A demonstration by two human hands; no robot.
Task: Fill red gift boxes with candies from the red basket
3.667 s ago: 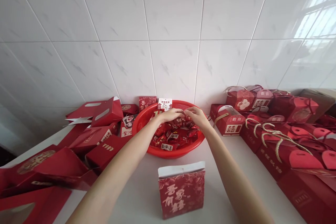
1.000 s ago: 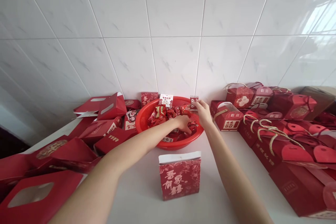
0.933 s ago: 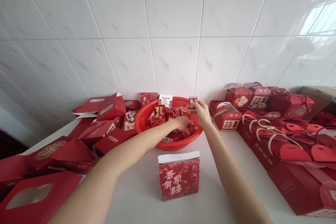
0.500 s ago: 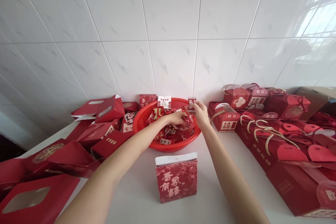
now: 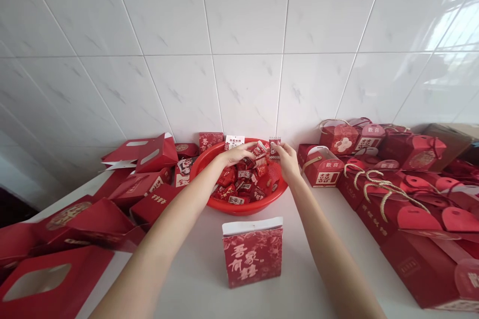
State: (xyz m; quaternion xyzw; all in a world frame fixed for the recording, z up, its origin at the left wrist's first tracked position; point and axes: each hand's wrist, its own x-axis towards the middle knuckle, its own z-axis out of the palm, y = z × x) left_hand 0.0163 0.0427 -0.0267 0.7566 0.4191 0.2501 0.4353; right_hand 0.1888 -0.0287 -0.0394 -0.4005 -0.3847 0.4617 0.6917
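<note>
My left hand is over the red plastic basket, its fingertips closed on a red-and-white wrapped candy. Above the basket's right rim, my right hand pinches a small dark-red candy packet with a patterned border, held upright. Many red wrapped candies fill the basket. In front of it on the white table stands a red paper gift box with white characters, its white top flap raised; neither hand touches it.
Red gift boxes lie heaped on the left. On the right stand rows of red boxes with rope handles, and a small box beside the basket. A tiled wall rises right behind the basket.
My left hand has moved up and left out of the candies, with a wrapped candy now at its fingertips. The right hand still holds its packet in nearly the same spot.
</note>
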